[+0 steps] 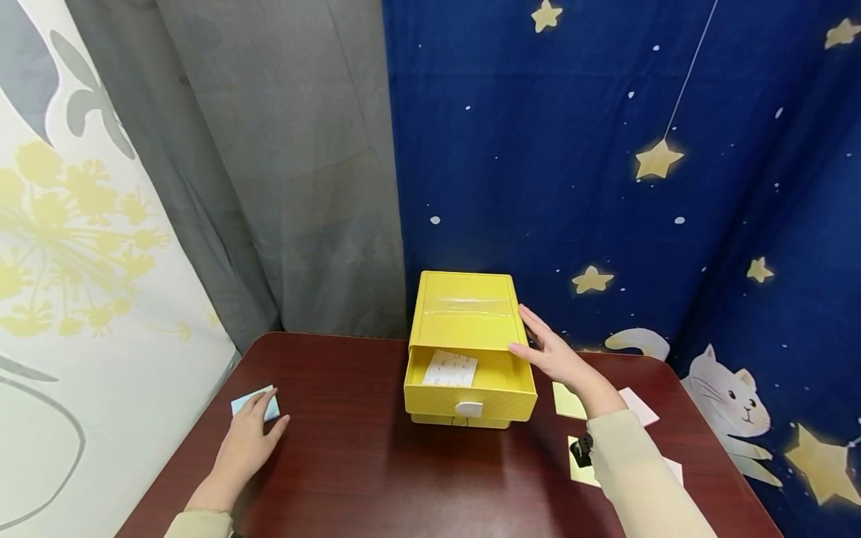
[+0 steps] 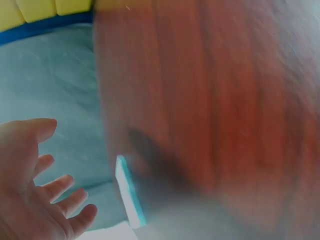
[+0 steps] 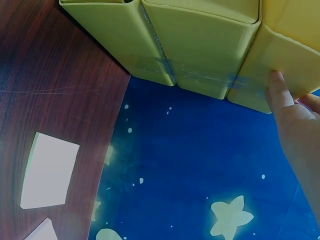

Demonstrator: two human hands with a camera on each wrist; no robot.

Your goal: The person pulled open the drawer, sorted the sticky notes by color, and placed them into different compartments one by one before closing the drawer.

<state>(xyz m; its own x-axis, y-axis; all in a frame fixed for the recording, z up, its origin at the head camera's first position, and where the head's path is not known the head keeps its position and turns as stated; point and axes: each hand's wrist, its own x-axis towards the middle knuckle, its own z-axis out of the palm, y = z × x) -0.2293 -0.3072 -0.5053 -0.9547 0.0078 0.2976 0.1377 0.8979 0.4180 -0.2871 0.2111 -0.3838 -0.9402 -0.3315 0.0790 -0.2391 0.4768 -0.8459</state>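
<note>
A yellow drawer box [image 1: 467, 306] stands at the table's back. Its top drawer [image 1: 437, 400] is pulled out and has a pale knob [image 1: 468, 409]. Inside lies a white printed paper [image 1: 451, 368]. My right hand [image 1: 554, 359] touches the box's right side with fingers spread; in the right wrist view an extended finger [image 3: 280, 92] lies against the yellow side wall. At the left, my left hand [image 1: 247, 441] is over a light blue sticky note pad [image 1: 272, 407]. The left wrist view shows that hand's fingers loosely bent, apart from the pad [image 2: 130, 192].
Yellow note pads [image 1: 567, 401] and pink ones [image 1: 639, 406] lie on the dark red table [image 1: 336, 463], right of the box, partly behind the right forearm. Grey and blue starry curtains [image 1: 484, 149] hang right behind the table. Clear tape runs across the box top.
</note>
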